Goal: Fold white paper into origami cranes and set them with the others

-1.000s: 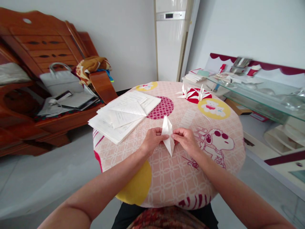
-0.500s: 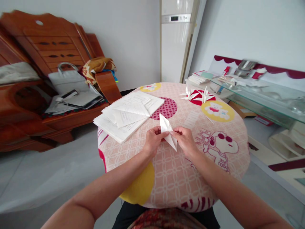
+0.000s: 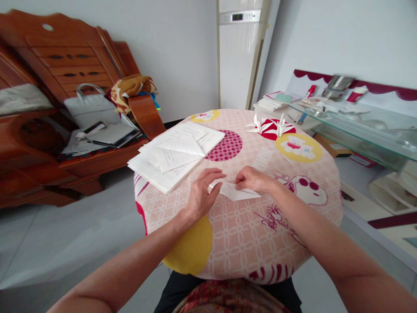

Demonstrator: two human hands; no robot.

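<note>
A piece of folded white paper [image 3: 240, 194] lies low over the round table's patterned cloth [image 3: 228, 234], its long point turned to the right. My right hand [image 3: 250, 179] is closed on the paper's upper edge, thumb and fingers pinching it. At the paper's left end is my left hand [image 3: 204, 190], thumb and fingers apart. The left tip shows between them, and I cannot tell how firmly they touch it. Two folded white paper cranes [image 3: 259, 125] stand at the far right of the table.
Left of the hands, a stack of printed sheets [image 3: 166, 182] has a creased sheet [image 3: 179, 154] on top. A glass shelf [image 3: 365, 134] with utensils borders the table's right. A wooden sofa [image 3: 74, 52] holding a grey bag [image 3: 91, 106] stands at left.
The folded paper has turned from upright in both hands to lying sideways near the cloth. My left hand's fingers have opened from their pinch; the right still grips it.
</note>
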